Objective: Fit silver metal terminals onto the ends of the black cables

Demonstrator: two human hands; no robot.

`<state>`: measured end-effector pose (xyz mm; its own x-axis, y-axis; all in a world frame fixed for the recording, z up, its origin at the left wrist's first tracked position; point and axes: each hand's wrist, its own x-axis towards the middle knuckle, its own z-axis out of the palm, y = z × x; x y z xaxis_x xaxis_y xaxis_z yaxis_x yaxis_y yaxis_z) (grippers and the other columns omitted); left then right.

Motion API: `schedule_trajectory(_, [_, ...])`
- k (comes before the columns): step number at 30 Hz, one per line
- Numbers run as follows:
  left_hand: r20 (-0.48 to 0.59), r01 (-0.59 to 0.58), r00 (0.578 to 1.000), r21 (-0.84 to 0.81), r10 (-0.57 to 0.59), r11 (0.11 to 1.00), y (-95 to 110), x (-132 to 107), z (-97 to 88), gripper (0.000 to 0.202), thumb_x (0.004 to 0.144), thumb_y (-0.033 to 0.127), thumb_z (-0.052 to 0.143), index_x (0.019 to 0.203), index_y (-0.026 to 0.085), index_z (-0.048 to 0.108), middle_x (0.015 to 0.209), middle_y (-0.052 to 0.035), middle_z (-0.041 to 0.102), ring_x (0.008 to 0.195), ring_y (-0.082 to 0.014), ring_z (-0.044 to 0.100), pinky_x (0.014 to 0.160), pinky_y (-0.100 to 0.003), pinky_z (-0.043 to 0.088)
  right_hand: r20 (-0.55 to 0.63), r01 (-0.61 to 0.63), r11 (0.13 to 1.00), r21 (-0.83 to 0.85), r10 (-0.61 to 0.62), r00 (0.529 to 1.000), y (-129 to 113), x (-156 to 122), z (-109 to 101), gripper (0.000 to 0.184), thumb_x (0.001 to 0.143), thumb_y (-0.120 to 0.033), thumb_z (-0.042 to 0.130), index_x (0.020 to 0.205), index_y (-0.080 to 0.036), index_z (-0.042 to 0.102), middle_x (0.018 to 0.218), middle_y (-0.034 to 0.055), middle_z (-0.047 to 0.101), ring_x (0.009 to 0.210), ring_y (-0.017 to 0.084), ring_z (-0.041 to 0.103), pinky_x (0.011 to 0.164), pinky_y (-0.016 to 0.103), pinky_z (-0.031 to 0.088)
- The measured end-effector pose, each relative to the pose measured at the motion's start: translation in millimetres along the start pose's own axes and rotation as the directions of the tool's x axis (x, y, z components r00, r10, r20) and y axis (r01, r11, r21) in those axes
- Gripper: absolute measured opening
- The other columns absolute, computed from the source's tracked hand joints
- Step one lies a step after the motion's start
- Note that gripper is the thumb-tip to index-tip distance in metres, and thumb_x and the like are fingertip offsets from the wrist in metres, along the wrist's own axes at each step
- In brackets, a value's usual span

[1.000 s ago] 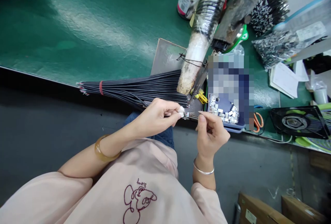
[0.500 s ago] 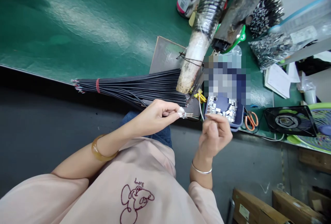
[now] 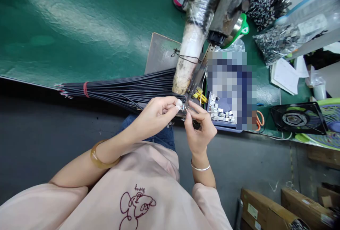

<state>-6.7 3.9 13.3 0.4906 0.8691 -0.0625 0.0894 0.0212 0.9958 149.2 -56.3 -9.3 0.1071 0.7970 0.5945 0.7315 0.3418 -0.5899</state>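
My left hand [image 3: 164,112], white wrapping on its fingertips, is closed in a pinch on a small silvery connector [image 3: 182,107]. Just right of it, my right hand [image 3: 201,127] has thumb and forefinger drawn close around something too small to make out at the connector. Behind both hands lies a bundle of black cables [image 3: 127,90], tied by a red band [image 3: 85,89] near its left end. Beside my right hand is a blue tray [image 3: 231,128] with many small silvery connectors [image 3: 221,113] in it; part of the tray is blurred out.
A flexible duct with a white-wrapped end [image 3: 190,49] hangs over the cables, next to a grey pipe [image 3: 232,6]. A yellow tool [image 3: 200,95], orange-handled scissors [image 3: 260,120] and a black fan [image 3: 299,123] lie along the green bench [image 3: 87,21]. Cardboard boxes [image 3: 262,208] stand on the floor.
My right hand has moved left from the tray's front edge to the connector in my left hand. The left hand keeps its pinch. The view has shifted slightly.
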Motion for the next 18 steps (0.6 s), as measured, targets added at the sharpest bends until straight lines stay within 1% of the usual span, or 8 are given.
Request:
schedule_trajectory(3, [-0.031, 0.017, 0.999, -0.029, -0.018, 0.999, 1.8, 0.7, 1.1, 0.021, 0.089, 0.028, 0.056, 0.073, 0.015, 0.059, 0.060, 0.0020, 0.050, 0.055, -0.0093, 0.043, 0.050, -0.020, 0.033, 0.004, -0.044, 0.997, 0.065, 0.044, 0.999, 0.8, 3.4, 1.9, 0.008, 0.089, -0.014, 0.063, 0.088, -0.021, 0.059, 0.114, 0.0079, 0.076, 0.100, 0.018, 0.075, 0.080, 0.031, 0.065])
schedule_trajectory(7, [-0.047, 0.035, 0.998, -0.058, -0.037, 0.998, 5.5, 0.5, 1.1, 0.020, 0.088, 0.029, 0.058, 0.073, 0.016, 0.059, 0.059, 0.0021, 0.050, 0.055, -0.0094, 0.045, 0.049, -0.019, 0.034, 0.014, -0.040, 0.998, 0.045, 0.039, 0.999, -2.0, 8.1, -1.0, 0.008, 0.088, -0.014, 0.062, 0.088, -0.021, 0.061, 0.112, 0.0074, 0.077, 0.101, 0.020, 0.075, 0.084, 0.034, 0.064])
schedule_trajectory(9, [-0.046, 0.040, 0.998, -0.068, -0.043, 0.997, 6.2, 0.4, 0.6, 0.019, 0.088, 0.028, 0.059, 0.073, 0.016, 0.059, 0.059, 0.0022, 0.050, 0.055, -0.0091, 0.044, 0.049, -0.019, 0.034, 0.019, -0.028, 0.999, 0.033, 0.028, 0.999, -3.7, 8.7, -2.6, 0.009, 0.088, -0.013, 0.063, 0.088, -0.022, 0.061, 0.112, 0.0071, 0.077, 0.098, 0.019, 0.076, 0.082, 0.033, 0.065])
schedule_trajectory(13, [-0.028, 0.060, 0.998, -0.063, -0.062, 0.996, 4.3, 0.1, 0.3, 0.020, 0.088, 0.027, 0.059, 0.072, 0.016, 0.058, 0.060, 0.0022, 0.050, 0.055, -0.0090, 0.044, 0.050, -0.019, 0.034, 0.032, 0.015, 1.000, 0.007, -0.015, 0.999, -5.7, 5.6, -3.8, 0.012, 0.086, -0.011, 0.063, 0.085, -0.022, 0.057, 0.117, 0.0076, 0.075, 0.086, 0.017, 0.078, 0.075, 0.030, 0.066])
schedule_trajectory(18, [0.012, 0.074, 0.997, -0.001, -0.074, 0.997, 2.5, -0.6, 1.0, 0.021, 0.092, 0.027, 0.052, 0.076, 0.015, 0.059, 0.066, 0.0011, 0.051, 0.058, -0.0091, 0.041, 0.052, -0.020, 0.032, 0.066, 0.038, 0.999, -0.020, -0.037, 0.997, -4.4, 4.9, -6.8, 0.011, 0.087, -0.012, 0.062, 0.086, -0.022, 0.057, 0.116, 0.0075, 0.076, 0.086, 0.017, 0.078, 0.073, 0.029, 0.065])
